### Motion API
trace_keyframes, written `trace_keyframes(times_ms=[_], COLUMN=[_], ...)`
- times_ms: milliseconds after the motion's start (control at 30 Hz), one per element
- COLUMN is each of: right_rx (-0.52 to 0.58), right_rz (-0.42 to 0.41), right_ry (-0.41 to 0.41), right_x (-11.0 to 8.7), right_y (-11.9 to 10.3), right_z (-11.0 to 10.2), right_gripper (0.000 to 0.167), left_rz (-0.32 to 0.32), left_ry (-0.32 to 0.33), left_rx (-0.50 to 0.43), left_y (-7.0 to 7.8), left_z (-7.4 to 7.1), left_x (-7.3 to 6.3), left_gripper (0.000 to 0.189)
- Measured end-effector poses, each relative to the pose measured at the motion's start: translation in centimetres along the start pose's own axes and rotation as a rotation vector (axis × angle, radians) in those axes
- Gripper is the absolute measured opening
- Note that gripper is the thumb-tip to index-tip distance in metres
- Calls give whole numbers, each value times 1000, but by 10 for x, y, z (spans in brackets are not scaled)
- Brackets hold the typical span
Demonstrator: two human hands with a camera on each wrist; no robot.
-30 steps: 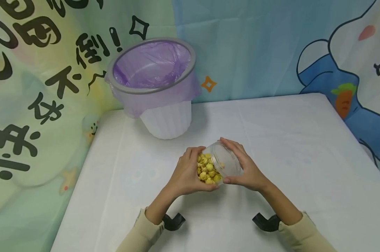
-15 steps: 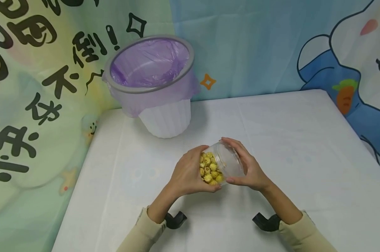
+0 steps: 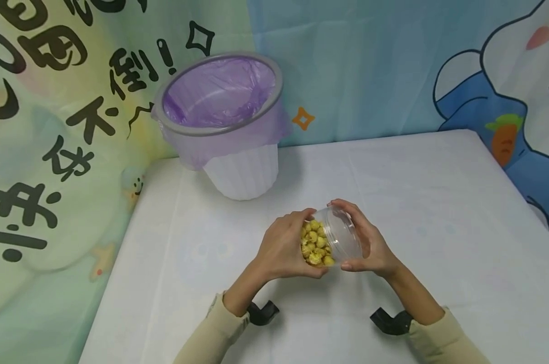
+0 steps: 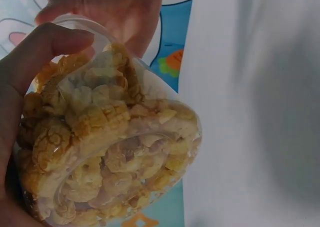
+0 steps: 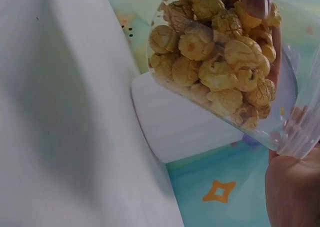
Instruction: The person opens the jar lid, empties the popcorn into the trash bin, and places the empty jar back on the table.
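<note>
Your left hand (image 3: 285, 246) grips the clear plastic jar (image 3: 329, 236) around its popcorn (image 3: 316, 244), your right hand (image 3: 372, 248) its ridged end (image 3: 346, 235) — tilted above the white tablecloth (image 3: 438, 217); squeeze lightly and evenly — thin walls would likely buckle under uneven pressure

Left grip (image 3: 283, 246) faces right grip (image 3: 379, 253) — both curved

Popcorn (image 3: 317, 243) in jar (image 3: 344, 236) between hands (image 3: 281, 246) (image 3: 375, 248), bin (image 3: 244, 174) behind, leftward
</note>
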State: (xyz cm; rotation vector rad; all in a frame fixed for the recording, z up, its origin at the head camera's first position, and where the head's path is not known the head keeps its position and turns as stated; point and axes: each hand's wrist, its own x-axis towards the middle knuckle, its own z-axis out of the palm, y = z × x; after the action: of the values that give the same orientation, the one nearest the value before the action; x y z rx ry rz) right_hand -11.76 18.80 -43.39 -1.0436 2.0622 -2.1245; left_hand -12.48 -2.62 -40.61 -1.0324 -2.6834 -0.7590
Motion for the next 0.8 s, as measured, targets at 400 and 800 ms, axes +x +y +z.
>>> trace_keyframes(times_ms=[400,800], right_rx=[83,127], right_rz=[-30,-103], right_ry=[-17,4], right_x=[0,6], right_y=[11,18], right_z=[-4,1], right_gripper=[102,100], left_rz=[12,2], left_ry=[-3,-27], left_rx=[77,46], left_y=[-1,-5], left_z=[5,4], left_x=[3,4], left_gripper=[100,100])
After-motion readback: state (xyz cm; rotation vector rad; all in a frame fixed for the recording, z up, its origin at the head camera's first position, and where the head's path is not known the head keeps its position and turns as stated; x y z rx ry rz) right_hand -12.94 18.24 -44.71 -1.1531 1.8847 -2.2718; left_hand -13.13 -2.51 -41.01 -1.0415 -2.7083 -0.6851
